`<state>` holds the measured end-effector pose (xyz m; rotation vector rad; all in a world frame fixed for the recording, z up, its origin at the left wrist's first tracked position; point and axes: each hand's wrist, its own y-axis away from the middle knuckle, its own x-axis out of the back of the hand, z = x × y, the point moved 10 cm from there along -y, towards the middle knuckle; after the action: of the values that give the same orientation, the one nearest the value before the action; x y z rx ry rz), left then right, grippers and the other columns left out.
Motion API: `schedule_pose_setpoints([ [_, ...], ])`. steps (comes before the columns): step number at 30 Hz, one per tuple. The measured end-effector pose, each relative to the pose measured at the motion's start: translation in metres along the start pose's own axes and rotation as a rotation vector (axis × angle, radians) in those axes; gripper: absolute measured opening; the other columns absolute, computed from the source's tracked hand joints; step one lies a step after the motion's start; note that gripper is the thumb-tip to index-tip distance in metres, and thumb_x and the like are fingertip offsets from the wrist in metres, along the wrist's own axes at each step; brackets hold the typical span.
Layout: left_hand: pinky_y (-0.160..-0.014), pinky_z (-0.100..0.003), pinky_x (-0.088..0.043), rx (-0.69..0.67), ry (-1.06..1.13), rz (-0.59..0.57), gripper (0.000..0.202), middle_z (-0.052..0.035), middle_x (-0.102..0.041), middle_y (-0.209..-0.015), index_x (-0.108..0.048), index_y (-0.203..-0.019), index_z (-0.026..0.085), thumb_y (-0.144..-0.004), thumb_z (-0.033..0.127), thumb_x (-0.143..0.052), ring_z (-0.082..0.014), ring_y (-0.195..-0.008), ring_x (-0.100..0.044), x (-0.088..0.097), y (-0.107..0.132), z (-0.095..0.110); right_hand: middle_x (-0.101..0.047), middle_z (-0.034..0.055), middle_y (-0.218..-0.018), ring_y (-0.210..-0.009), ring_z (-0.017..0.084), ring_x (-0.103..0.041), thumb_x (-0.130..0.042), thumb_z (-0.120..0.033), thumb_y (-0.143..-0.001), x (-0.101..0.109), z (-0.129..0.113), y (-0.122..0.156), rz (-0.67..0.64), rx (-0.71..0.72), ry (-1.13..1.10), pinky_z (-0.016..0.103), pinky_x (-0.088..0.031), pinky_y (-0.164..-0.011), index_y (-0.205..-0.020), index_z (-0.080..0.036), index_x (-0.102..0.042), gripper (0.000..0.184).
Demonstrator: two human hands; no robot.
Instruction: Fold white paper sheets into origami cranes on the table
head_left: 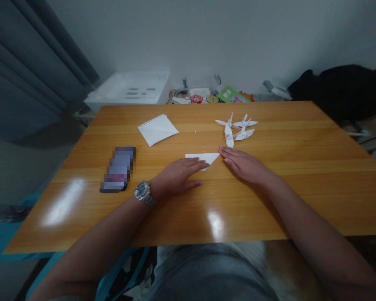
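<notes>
A white sheet of paper folded into a triangle (pixel 209 157) lies flat on the wooden table. My left hand (pixel 181 173) rests on its left and lower part, fingers stretched out and thumb apart, hiding some of the paper. At the paper's right corner are the fingertips of my right hand (pixel 242 164), which lies flat with its fingers extended. Just beyond that hand stand several folded white paper cranes (pixel 229 133), grouped close together.
A small stack of white paper (pixel 158 130) with a perforated edge lies at the back left of the table (pixel 301 167). Left of my watch (pixel 143 192) is a phone (pixel 119 169). Behind the table are a white plastic tray (pixel 113 90) and a green packet (pixel 232 94).
</notes>
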<state>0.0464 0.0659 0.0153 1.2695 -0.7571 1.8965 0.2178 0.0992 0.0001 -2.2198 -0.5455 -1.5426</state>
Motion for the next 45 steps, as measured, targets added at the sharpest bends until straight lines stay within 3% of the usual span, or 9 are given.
schedule_pose_setpoints([
  [6, -0.122, -0.044, -0.033, 0.032, -0.100, -0.008, 0.060, -0.0089, -0.044, -0.159, -0.045, -0.152, 0.023, -0.102, 0.056, -0.045, -0.0262, -0.145, -0.043, -0.002, -0.001, -0.002, -0.031, 0.0097, -0.166, -0.152, 0.027, -0.033, -0.032, -0.046, -0.107, 0.006, -0.012, 0.000, 0.033, 0.048, 0.000, 0.051, -0.032, -0.124, -0.159, -0.020, -0.036, 0.059],
  [12, -0.121, -0.045, -0.033, 0.060, -0.134, -0.010, 0.062, -0.0088, -0.044, -0.160, -0.044, -0.153, 0.026, -0.102, 0.060, -0.042, -0.0270, -0.146, -0.043, -0.004, -0.001, -0.004, -0.024, 0.0093, -0.169, -0.156, 0.032, -0.023, -0.043, -0.052, -0.104, -0.007, -0.037, 0.003, -0.043, 0.192, 0.059, 0.056, -0.026, -0.125, -0.157, -0.025, -0.041, 0.059],
  [18, -0.122, -0.046, -0.033, 0.038, -0.136, -0.007, 0.058, -0.0086, -0.042, -0.160, -0.048, -0.151, 0.027, -0.103, 0.058, -0.042, -0.0276, -0.146, -0.042, -0.004, -0.001, -0.001, -0.024, 0.0107, -0.168, -0.155, 0.032, -0.023, -0.042, -0.056, -0.104, -0.017, -0.036, 0.003, -0.070, 0.173, 0.093, 0.057, -0.025, -0.124, -0.157, -0.028, -0.041, 0.060],
  [22, -0.122, -0.046, -0.032, 0.043, -0.126, -0.004, 0.057, -0.0081, -0.043, -0.160, -0.049, -0.150, 0.027, -0.103, 0.058, -0.042, -0.0278, -0.146, -0.042, -0.002, -0.001, -0.001, -0.026, 0.0061, -0.168, -0.156, 0.030, -0.024, -0.039, -0.053, -0.105, -0.014, -0.032, 0.001, -0.045, 0.145, 0.087, 0.055, -0.026, -0.125, -0.155, -0.031, -0.045, 0.054],
  [31, -0.122, -0.045, -0.032, 0.033, -0.111, 0.019, 0.052, -0.0063, -0.044, -0.160, -0.051, -0.148, 0.029, -0.104, 0.054, -0.044, -0.0262, -0.146, -0.042, -0.003, -0.001, -0.003, -0.032, 0.0118, -0.166, -0.153, 0.028, -0.031, -0.023, -0.044, -0.108, -0.009, -0.006, -0.006, 0.039, -0.016, 0.021, 0.052, -0.031, -0.125, -0.156, -0.017, -0.044, 0.058],
  [38, -0.119, -0.045, -0.035, 0.061, -0.124, 0.031, 0.056, -0.0078, -0.048, -0.156, -0.046, -0.151, 0.026, -0.103, 0.054, -0.045, -0.0268, -0.142, -0.046, -0.003, -0.004, -0.005, -0.039, 0.0137, -0.163, -0.151, 0.027, -0.036, -0.024, -0.043, -0.108, -0.010, -0.010, -0.007, 0.046, -0.013, 0.076, 0.049, -0.030, -0.126, -0.153, -0.013, -0.047, 0.059],
  [45, -0.120, -0.045, -0.034, 0.049, -0.131, 0.030, 0.057, -0.0088, -0.047, -0.157, -0.046, -0.152, 0.025, -0.103, 0.055, -0.043, -0.0274, -0.143, -0.045, -0.004, -0.003, -0.003, -0.044, 0.0132, -0.160, -0.149, 0.029, -0.040, -0.027, -0.046, -0.107, -0.001, -0.020, -0.008, 0.097, -0.001, 0.089, 0.051, -0.034, -0.123, -0.151, -0.015, -0.051, 0.058],
])
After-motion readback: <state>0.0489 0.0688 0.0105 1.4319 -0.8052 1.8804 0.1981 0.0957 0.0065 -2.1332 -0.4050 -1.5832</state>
